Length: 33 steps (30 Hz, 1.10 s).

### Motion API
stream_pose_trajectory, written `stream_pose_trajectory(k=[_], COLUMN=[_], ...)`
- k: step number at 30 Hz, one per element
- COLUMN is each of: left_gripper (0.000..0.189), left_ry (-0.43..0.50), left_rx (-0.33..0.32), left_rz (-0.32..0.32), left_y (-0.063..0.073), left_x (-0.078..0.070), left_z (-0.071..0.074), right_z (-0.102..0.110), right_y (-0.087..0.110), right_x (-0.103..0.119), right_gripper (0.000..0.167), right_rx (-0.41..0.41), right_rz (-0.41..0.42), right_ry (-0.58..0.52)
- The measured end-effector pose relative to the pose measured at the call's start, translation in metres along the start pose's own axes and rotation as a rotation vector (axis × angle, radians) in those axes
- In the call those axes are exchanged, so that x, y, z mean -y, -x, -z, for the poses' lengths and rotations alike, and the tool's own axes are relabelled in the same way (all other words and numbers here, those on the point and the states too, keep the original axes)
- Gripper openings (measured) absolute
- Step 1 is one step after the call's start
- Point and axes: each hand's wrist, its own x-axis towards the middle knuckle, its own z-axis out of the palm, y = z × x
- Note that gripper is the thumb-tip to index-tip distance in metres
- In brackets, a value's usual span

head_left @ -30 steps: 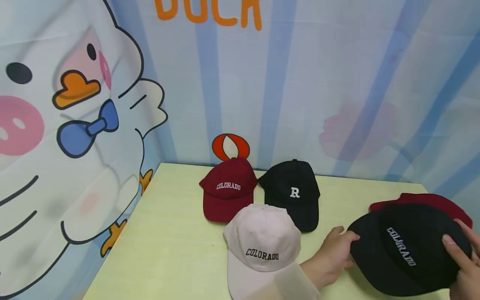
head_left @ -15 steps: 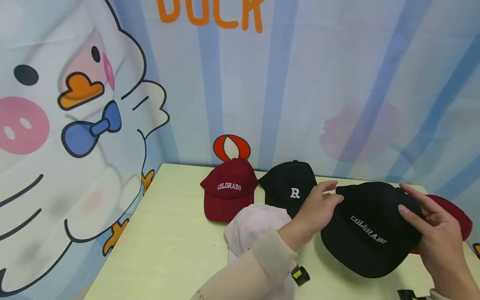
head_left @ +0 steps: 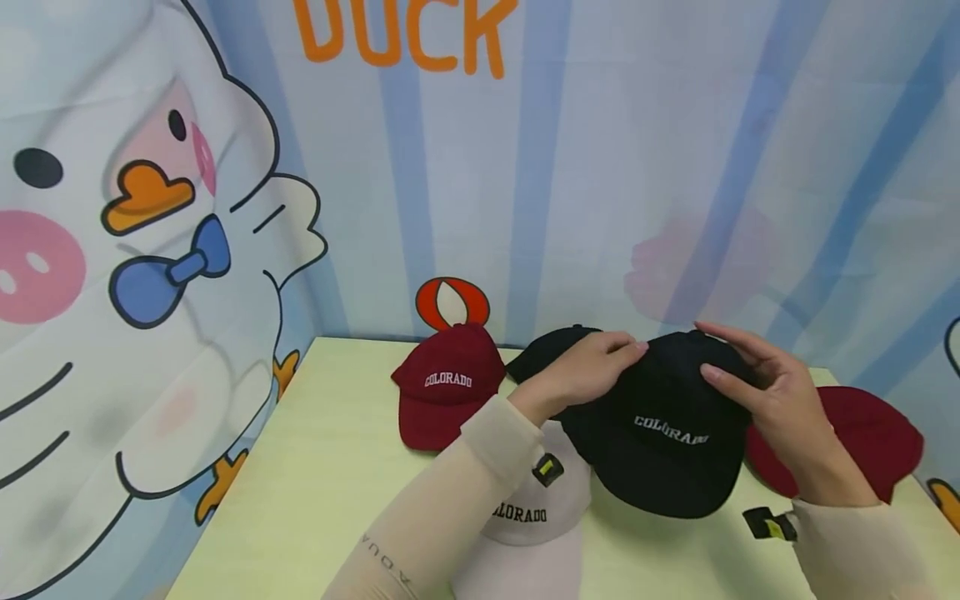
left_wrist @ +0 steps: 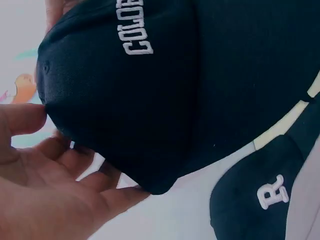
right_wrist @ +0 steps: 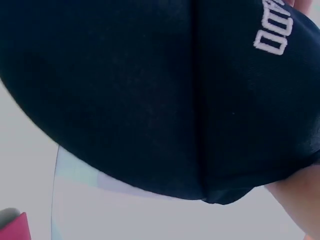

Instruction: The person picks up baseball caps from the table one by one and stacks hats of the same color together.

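A black baseball cap (head_left: 660, 467) lettered COLORADO is held above the table, its brim toward me and tilted down. My right hand (head_left: 783, 408) grips the crown at its right side, thumb in front. At the cap's left edge my left hand (head_left: 577, 379) holds on; in the left wrist view the thumb (left_wrist: 27, 119) touches the crown and the other fingers reach under the rim. Partly hidden behind the left hand is a second black cap (head_left: 551, 354), whose R shows in the left wrist view. A pale pink COLORADO cap (head_left: 517, 562) lies below the left forearm.
One maroon COLORADO cap (head_left: 450, 400) stands at the back left of the pale yellow table (head_left: 315, 467). Another maroon cap (head_left: 873, 433) lies at the right, behind the right wrist. A duck-printed cloth (head_left: 600, 150) hangs behind and at the left.
Both hands have carried the black COLORADO cap leftward and toward the back, from in front of the right maroon cap to beside the R cap. Its brim has swung round toward me.
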Motion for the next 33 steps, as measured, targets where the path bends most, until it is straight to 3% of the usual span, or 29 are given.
stream_pose_trajectory(k=[4, 8, 13, 18, 26, 33], left_gripper=[0.027, 0.025, 0.024, 0.023, 0.020, 0.027], left_ry=[0.103, 0.148, 0.166, 0.194, 0.169, 0.079], left_rx=[-0.061, -0.133, -0.195, -0.241, -0.272, -0.234], left_rz=[-0.017, -0.022, -0.009, 0.031, 0.107, 0.203], left_y=[-0.005, -0.008, -0.014, -0.017, -0.020, -0.017], left_x=[0.011, 0.019, 0.031, 0.045, 0.057, 0.059], left_z=[0.013, 0.022, 0.029, 0.036, 0.039, 0.039], right_z=[-0.010, -0.023, -0.040, -0.052, -0.061, -0.066], right_y=[-0.017, -0.032, -0.047, -0.058, -0.068, -0.077], right_x=[-0.006, -0.014, -0.024, -0.035, -0.060, -0.067], right_gripper=[0.050, 0.047, 0.043, 0.041, 0.042, 0.044], right_rx=[-0.032, -0.093, -0.141, -0.134, -0.080, -0.020], right_rz=[0.020, 0.076, 0.123, 0.136, 0.014, -0.199], right_ry=[0.135, 0.246, 0.235, 0.204, 0.140, 0.128])
